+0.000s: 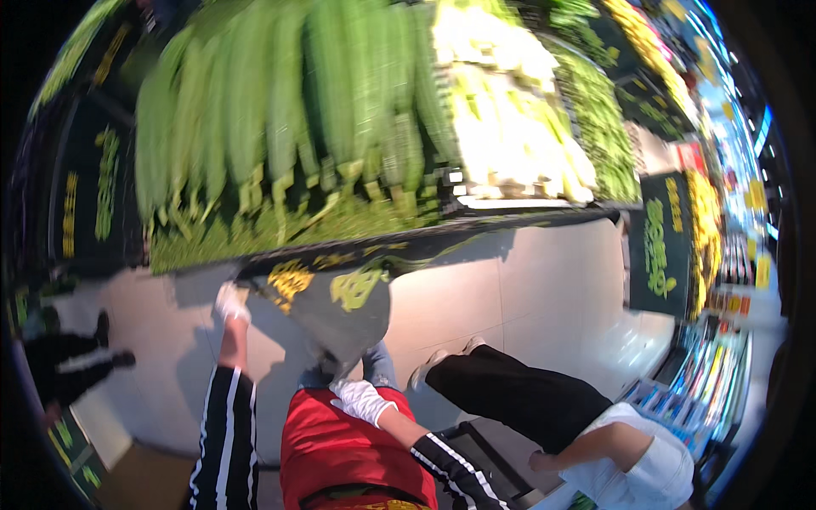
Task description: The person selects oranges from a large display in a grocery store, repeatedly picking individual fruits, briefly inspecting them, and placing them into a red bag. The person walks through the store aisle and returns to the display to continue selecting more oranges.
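Note:
A dark printed cloth skirt (357, 322) with yellow and green writing hangs from the front edge of a vegetable display, pulled out into a slanting, bunched shape. My left hand (232, 301), in a white glove, grips its upper left corner by the display's edge. In front of my red apron (350, 440), my right hand (363, 401), gloved too, is closed around the gathered lower end of the cloth. Above the skirt, long green gourds (280, 121) lie side by side, blurred, on a green artificial grass mat (268, 233).
Overexposed pale vegetables (510, 121) sit right of the gourds. A person in black trousers (510, 395) stands close on my right. Another person's legs (76, 357) are at far left. Another printed display stand (660, 248) and a case of packaged goods (695, 389) line the right side.

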Tool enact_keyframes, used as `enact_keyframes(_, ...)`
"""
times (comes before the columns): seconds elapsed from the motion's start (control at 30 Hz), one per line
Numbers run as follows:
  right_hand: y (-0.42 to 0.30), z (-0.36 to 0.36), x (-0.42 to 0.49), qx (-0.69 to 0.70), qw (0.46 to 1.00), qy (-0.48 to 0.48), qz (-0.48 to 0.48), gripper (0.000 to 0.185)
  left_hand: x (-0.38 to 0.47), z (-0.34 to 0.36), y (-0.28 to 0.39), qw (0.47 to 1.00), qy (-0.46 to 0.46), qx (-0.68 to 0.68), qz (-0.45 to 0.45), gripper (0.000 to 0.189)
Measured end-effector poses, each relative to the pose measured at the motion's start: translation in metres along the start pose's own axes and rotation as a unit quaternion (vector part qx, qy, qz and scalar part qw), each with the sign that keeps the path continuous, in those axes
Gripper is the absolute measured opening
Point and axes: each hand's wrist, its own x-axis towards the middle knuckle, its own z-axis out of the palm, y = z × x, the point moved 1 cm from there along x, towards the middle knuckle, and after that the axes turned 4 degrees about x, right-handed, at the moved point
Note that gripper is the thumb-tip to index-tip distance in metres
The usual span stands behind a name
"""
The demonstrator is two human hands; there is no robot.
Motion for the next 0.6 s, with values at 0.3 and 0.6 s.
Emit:
enact_keyframes(0.3, 0.148, -0.028, -0.156, 0.375, 0.783, 0.258, 0.425, 0.046, -0.163, -0.043, -0.018, 0.985, 0.063, 0.162, 0.013, 0.030)
enact_keyframes(0.6, 0.300, -0.004, -0.236, 0.363, 0.742, 0.293, 0.482, 0.048, -0.418, 0.280, -0.045, 0.783, -0.393, 0.480, 0.045, 0.047)
